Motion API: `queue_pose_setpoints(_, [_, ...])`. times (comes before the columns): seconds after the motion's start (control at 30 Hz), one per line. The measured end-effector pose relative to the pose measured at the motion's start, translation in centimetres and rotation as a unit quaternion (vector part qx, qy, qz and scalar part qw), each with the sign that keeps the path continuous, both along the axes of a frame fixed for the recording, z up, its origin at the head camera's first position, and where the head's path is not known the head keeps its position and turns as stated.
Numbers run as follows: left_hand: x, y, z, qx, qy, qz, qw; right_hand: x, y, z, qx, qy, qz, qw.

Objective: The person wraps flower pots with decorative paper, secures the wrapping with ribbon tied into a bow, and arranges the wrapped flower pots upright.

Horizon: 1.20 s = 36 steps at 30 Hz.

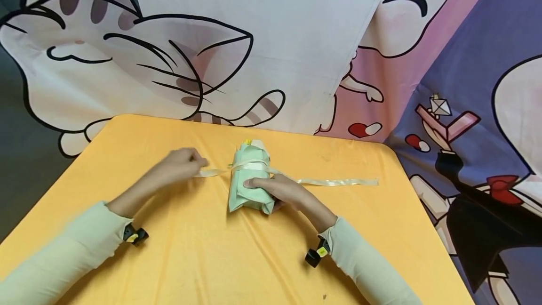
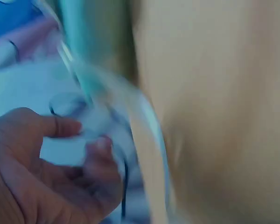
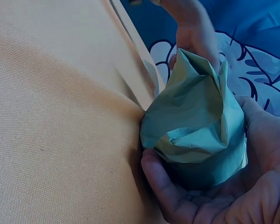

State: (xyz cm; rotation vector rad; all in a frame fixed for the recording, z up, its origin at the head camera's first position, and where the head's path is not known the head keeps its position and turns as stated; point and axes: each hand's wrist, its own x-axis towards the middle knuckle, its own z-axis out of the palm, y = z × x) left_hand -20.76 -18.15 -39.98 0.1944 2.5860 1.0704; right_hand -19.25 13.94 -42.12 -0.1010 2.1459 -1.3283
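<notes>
Nearest, two pale sleeves (image 1: 80, 244) (image 1: 372, 262) came in at seven and five o'clock, each with a small black wrist camera (image 1: 135, 235) (image 1: 316, 252) by its cuff, above a bench (image 1: 237, 258) covered in yellow cloth. The right hand (image 1: 281, 188) lay at four o'clock from a pale green paper bundle (image 1: 250, 196) and gripped it: the thumb rested on the upper face, and in the right wrist view the fingers curled round the side. Set low, this hold seemed chosen to steady the bundle while leaving the cream satin ribbon (image 1: 256, 166) uncovered.

The bundle rested on the bench near the middle of the head view, its folded, creased end toward six o'clock and a small yellow tip (image 1: 248, 141) showing at twelve. The ribbon crossed its upper half; one tail ran toward three o'clock and the other toward nine, probably so that the two lengths stayed apart.

By the nine o'clock tail, the left hand (image 1: 182, 163) had its fingers loosely bent, thumb and fingertip apart; in the blurred left wrist view the ribbon passed just beside them, not visibly pinched. Farthest, a backdrop (image 1: 305, 36) carried a printed cat (image 1: 93, 84) at ten o'clock.
</notes>
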Motion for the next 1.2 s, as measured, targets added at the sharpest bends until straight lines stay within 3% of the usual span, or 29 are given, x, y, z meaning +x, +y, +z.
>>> queue_pose_setpoints(0.07, [0.7,2.5,-0.1,0.056,-0.065,-0.004,0.9963,0.0,0.0,0.0,0.002,0.001,0.003,1.0000])
queue_pose_setpoints(0.17, [1.3,5.1,-0.8,0.121,-0.156,-0.007,0.9804,0.0,-0.1,0.0,0.004,0.002,0.006,1.0000])
queue_pose_setpoints(0.37, [0.9,7.0,-2.2,0.177,-0.218,-0.016,0.9597,0.0,-0.3,-0.1,0.002,0.005,0.012,0.9999])
queue_pose_setpoints(0.63, [0.5,7.0,-3.2,0.244,-0.242,-0.010,0.9390,-0.1,-0.4,-0.2,-0.001,0.015,0.022,0.9996])
queue_pose_setpoints(0.77, [0.6,7.1,-3.2,0.257,-0.239,-0.009,0.9364,0.0,-0.2,-0.1,0.015,0.020,0.017,0.9995])
queue_pose_setpoints(0.9, [0.8,7.3,-3.3,0.262,-0.234,-0.003,0.9361,0.3,0.2,0.6,0.082,0.044,0.013,0.9956])
queue_pose_setpoints(1.07, [0.9,7.4,-3.2,0.261,-0.228,0.004,0.9378,0.9,0.9,2.1,0.158,0.120,0.009,0.9800])
queue_pose_setpoints(1.2, [0.9,7.3,-3.0,0.259,-0.230,0.004,0.9382,1.1,1.6,3.3,0.184,0.236,-0.012,0.9540])
